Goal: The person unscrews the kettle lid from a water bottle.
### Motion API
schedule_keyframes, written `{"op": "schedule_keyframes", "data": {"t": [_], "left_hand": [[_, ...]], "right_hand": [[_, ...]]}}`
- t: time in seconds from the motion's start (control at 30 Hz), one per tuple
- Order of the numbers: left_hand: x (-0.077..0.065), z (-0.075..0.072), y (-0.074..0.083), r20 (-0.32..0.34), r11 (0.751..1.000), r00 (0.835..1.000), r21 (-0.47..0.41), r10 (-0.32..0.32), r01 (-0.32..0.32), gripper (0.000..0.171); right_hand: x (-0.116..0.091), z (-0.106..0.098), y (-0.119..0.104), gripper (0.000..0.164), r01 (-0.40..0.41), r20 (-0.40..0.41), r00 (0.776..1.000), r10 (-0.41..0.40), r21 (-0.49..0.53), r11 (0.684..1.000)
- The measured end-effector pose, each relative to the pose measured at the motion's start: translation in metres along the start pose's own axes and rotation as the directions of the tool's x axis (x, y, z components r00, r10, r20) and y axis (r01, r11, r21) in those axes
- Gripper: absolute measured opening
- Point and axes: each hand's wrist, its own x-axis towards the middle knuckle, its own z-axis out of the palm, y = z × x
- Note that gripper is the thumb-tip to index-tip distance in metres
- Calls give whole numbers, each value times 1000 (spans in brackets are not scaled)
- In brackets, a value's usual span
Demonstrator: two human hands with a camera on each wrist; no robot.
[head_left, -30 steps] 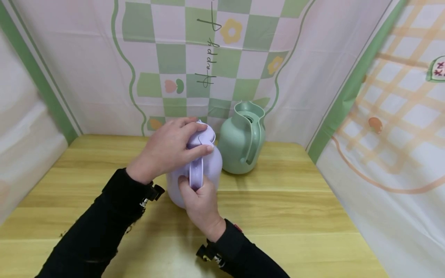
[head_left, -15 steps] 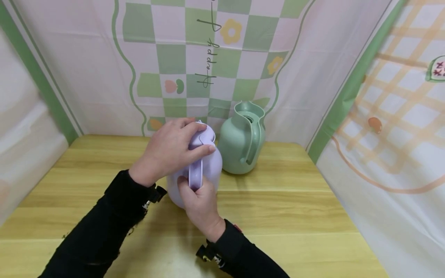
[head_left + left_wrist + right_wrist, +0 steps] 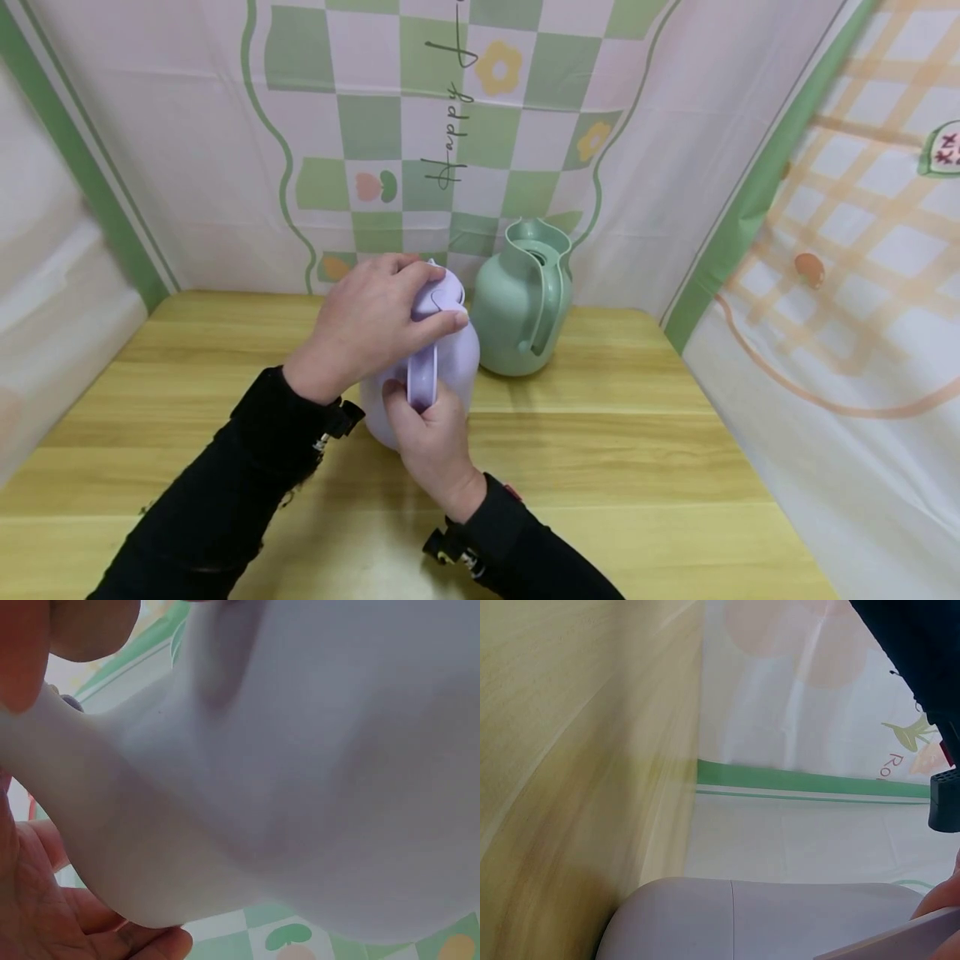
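Beneath the left hand (image 3: pixel 367 321), whose fingers and thumb curve round its top, one lilac jug (image 3: pixel 459 354) stands on one wooden table (image 3: pixel 637 467). Lower and nearer, the right hand (image 3: pixel 435 442) grips the jug's single handle (image 3: pixel 422 375). Beyond both hands, to the right, stands one green jug (image 3: pixel 510 308). Only the right wrist view shows a thin line (image 3: pixel 733 922) across the lilac jug's body.

A green jug (image 3: pixel 512 312) stands upright beyond and to the right of the right grip (image 3: pixel 431 442), on the wood-grained tabletop (image 3: pixel 615 450) below it. Well beyond the grip hangs a green-and-white checked cloth (image 3: pixel 367 125) lettered "Happy"; an orange-plaid cloth (image 3: pixel 858 250) hangs well to the grip's right.
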Motion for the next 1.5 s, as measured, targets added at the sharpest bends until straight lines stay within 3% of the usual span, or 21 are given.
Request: {"op": "schedule_keyframes", "data": {"t": [0.6,0.93,1.07,1.3,1.5], "left_hand": [[-1,4,0,-49,1000,999,-3,-20,20,69],[-1,5,-7,3,995,1000,-96,-23,24,72],[2,2,-13,50,991,999,-137,17,-10,72],[10,-3,-29,110,974,982,-185,153,-131,69],[13,-3,-31,127,974,979,-179,160,-136,68]], "right_hand": [[2,-1,1,24,27,12,1000,-27,2,1000],[3,-1,3,24,31,31,999,-31,14,999],[3,0,2,24,22,26,999,-22,17,1000],[0,0,-2,30,-20,-16,1000,20,-23,1000],[-1,-1,0,28,-33,-6,999,33,-17,999]]}}
